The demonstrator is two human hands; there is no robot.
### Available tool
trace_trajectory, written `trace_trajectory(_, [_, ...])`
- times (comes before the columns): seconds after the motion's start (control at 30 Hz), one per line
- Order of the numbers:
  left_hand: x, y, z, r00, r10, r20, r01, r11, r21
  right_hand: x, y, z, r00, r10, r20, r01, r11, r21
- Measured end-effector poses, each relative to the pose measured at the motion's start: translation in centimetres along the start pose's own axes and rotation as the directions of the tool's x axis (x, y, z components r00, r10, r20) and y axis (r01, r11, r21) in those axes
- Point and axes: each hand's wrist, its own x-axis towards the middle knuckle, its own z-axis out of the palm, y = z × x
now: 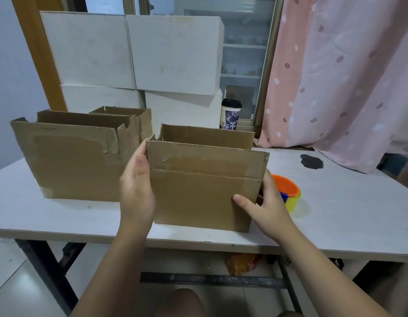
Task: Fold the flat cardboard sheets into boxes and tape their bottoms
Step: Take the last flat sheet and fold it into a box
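Head view: a brown open-topped cardboard box stands upright near the front edge of the white worktop. The left grip clasps its left edge, thumb on the front face. The right grip clasps its right edge likewise, just in front of an orange-and-yellow tape roll.

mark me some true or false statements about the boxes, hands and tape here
1. The left hand and right hand grip the middle box by its sides. True.
2. The tape roll lies left of that box. False: it lies right of it, behind the right hand.
3. The middle box is open on top. True.
4. The lidded cup stands inside a box. False: it stands behind them, beside the white boxes.
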Motion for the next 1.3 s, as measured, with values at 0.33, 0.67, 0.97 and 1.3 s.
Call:
trace_trajectory(0.33, [0.2, 0.2, -0.1, 0.997, 0.074, 0.015, -0.075, 0.93, 0.36, 0.7, -1.2, -0.6, 0.998, -0.056, 0.01, 0.054, 0.989, 0.141])
trace_trajectory(0.67, [1.6, 0.7, 0.7, 0.996, -0.046, -0.071, 0.063, 0.965, 0.253, 3.4, -1.7, -0.1, 0.936, 0.117, -0.331, -0.062, 0.983, 0.172])
trace_trajectory(0.97, [2.0, 1.2, 0.5, 0.993, -0.091, -0.07, 0.111, 0.925, 0.363, 6.3, -3.5, -0.6, 0.995, 0.08, -0.065, -0.09, 0.981, -0.171])
trace_trajectory(1.3, [0.8, 2.2, 5.6, 0.887, 0.084, 0.454, -0.444, 0.423, 0.79, 6.1, -3.0, 0.3, 0.988, 0.009, -0.156, -0.069, 0.92, -0.386])
